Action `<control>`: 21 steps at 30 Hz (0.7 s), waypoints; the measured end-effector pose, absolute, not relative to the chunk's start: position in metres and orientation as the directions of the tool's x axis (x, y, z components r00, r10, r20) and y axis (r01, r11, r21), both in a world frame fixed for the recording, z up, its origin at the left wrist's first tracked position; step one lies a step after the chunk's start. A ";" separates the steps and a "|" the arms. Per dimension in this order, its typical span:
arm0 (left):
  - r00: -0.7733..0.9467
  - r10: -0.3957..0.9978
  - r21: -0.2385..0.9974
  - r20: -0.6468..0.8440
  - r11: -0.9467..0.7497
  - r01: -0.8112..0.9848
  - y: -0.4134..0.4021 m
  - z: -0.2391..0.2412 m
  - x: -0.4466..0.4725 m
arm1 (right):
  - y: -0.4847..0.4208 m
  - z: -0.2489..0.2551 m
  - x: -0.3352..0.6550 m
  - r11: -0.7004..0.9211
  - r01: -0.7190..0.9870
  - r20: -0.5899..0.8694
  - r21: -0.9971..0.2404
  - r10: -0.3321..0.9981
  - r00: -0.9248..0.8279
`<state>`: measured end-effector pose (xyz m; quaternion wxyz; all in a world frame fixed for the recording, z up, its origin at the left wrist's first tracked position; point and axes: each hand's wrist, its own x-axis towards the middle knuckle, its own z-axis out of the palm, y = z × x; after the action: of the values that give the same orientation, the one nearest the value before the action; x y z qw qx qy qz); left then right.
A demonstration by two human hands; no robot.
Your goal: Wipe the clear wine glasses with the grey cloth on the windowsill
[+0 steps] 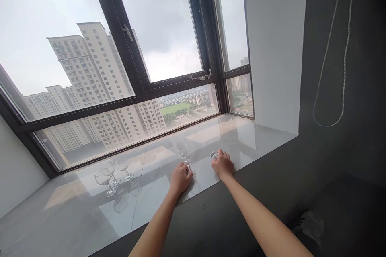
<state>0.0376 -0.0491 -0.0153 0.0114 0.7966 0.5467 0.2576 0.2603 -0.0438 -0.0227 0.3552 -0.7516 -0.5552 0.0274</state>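
Note:
My left hand (181, 178) is closed at a clear wine glass near the front edge of the windowsill; the glass foot (192, 173) shows beside my fingers, while much of the rest is covered by them. Just behind it, another clear stemmed glass (181, 148) stands upright. To the right, my right hand (223, 165) has its fingers wrapped round a small pale object with a rounded edge (214, 154); its kind is mostly hidden. Further left on the sill stand three stemmed glasses: one in front (103, 178), one behind it (111, 168) and one to the right (123, 164).
The glossy grey sill (157, 204) ends at a front edge above a dark wall. Dark window frames (90, 112) rise behind the glasses. A beaded blind cord (343, 84) hangs at the right. A pale thing (312, 225) lies low in the shadow.

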 end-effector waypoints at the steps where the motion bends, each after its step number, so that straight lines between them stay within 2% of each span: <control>1: 0.269 0.877 0.301 0.399 -0.402 0.865 -0.049 -0.015 0.038 | -0.044 -0.023 0.260 -0.130 0.815 0.355 -0.564 0.853 0.382; 21: 0.277 0.880 0.286 0.386 -0.400 0.871 -0.048 -0.016 0.037 | -0.046 -0.022 0.261 -0.120 0.818 0.348 -0.562 0.863 0.366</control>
<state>0.0370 -0.0479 -0.0159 0.0089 0.7990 0.5477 0.2479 0.2612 -0.0458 -0.0218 0.3517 -0.7477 -0.5623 0.0321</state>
